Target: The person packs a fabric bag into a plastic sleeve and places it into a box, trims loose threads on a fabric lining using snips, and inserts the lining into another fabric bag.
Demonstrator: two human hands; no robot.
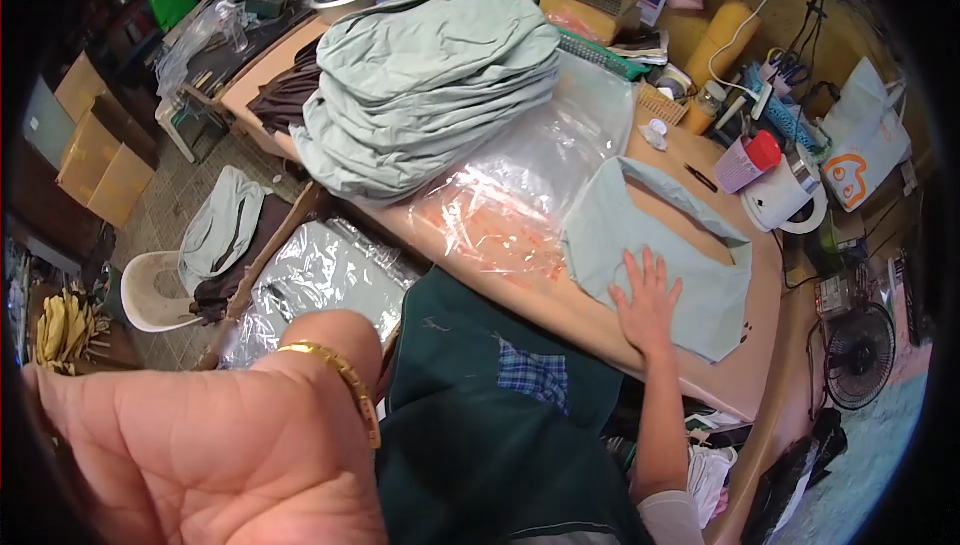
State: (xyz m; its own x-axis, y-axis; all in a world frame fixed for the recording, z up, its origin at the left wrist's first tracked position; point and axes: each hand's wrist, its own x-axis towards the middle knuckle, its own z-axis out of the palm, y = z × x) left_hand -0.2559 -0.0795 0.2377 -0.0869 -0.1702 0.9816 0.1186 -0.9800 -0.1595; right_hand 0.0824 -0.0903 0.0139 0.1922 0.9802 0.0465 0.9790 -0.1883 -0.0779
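My left hand (230, 435) is raised very close to the camera at the lower left, palm showing and a gold bracelet (350, 385) on the wrist; its fingers are out of sight. Lying flat with spread fingers, my right hand (648, 310) rests on a pale grey-green cloth piece (700, 315) with a long opening near its upper edge. Left of that cloth are clear plastic bags (510, 175) on the table (590, 330). A tall pile of similar grey-green cloth (430, 85) stands farther back, beside dark brown cloth (290, 90).
Below the table's left edge is a box holding plastic-wrapped cloth (330, 270). A white stool (155, 290) bears more cloth. Along the right edge are a pink cup (740, 165), a white jug (785, 200) and a black fan (860, 355). A small black tool (701, 178) lies nearby.
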